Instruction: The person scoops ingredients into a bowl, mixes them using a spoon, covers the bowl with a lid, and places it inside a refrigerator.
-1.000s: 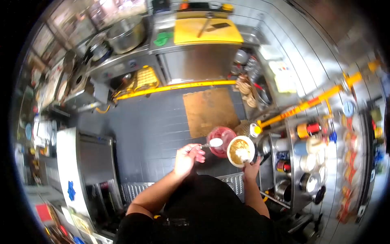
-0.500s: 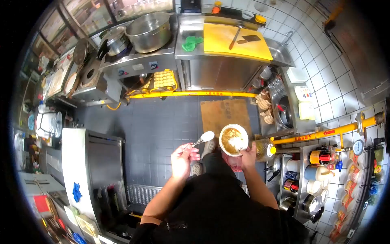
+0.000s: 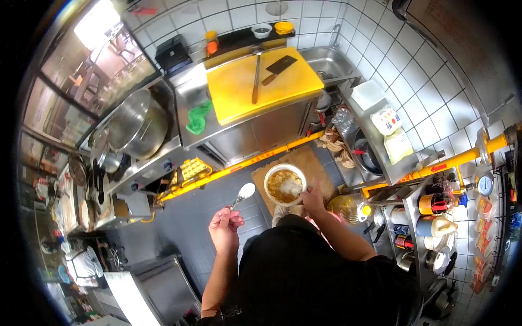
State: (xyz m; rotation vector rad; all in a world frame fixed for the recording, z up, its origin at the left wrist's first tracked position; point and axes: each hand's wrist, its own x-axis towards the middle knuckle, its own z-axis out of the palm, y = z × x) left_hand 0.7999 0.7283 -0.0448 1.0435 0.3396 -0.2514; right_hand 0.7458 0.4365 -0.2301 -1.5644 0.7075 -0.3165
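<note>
My left hand (image 3: 225, 225) is closed on the handle of a spoon (image 3: 243, 194), its bowl heaped with a white powder or grain. My right hand (image 3: 314, 199) grips the rim of a white bowl (image 3: 267, 176) on its right side. Inside the bowl is a brownish-yellow mix (image 3: 281, 182) with a white patch of the same look near its right part. The spoon is held left of the bowl, apart from it. Both are above the floor, in front of my body.
Ahead stands a steel counter with a yellow cutting board (image 3: 234, 95), a cleaver (image 3: 280, 66) and a long-handled tool (image 3: 256, 81). A large pot (image 3: 138, 125) sits on the stove at left. An oil jug (image 3: 348, 208) and a shelf of containers (image 3: 418, 223) are at right. A yellow pipe (image 3: 239, 164) runs low along the counter.
My view has turned and come nearer the counter. Both hands have moved along with the bowl and spoon. The white heap in the bowl looks smaller and more sunken.
</note>
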